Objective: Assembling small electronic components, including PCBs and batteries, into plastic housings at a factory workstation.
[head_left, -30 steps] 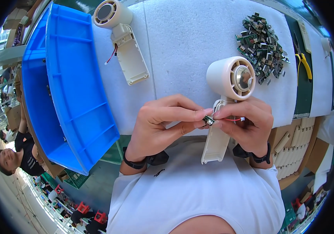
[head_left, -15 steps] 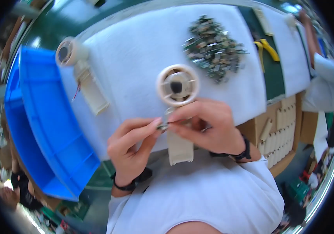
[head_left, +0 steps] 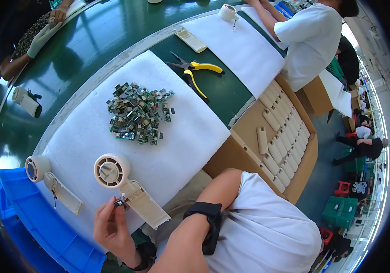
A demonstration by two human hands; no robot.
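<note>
Between the fingertips of my left hand (head_left: pixel 113 230) is a small circuit board (head_left: pixel 120 203), pinched beside the fan's neck. A cream handheld fan (head_left: pixel 111 171) lies in front of me, its round head away from me. Its handle (head_left: pixel 147 204) shows its open inner side, and thin wires show near the board. My right hand (head_left: pixel 181 252) is only partly visible, past a black wristband at the lower edge; its fingers are out of sight. Farther off on the white foam sheet (head_left: pixel 181 123) sits a pile of green circuit boards (head_left: pixel 136 111).
Another cream fan (head_left: pixel 38 168) lies left, near a blue bin (head_left: pixel 45 227). Yellow-handled pliers (head_left: pixel 195 68) and a cream handle shell (head_left: pixel 190 40) rest on the green bench. At right a cardboard box (head_left: pixel 290 150) holds rows of cream parts. Co-workers sit at far left and far right.
My view has swung to the right. My right hand has left the fan and drawn back to the lower edge. My left hand still pinches the circuit board beside the fan.
</note>
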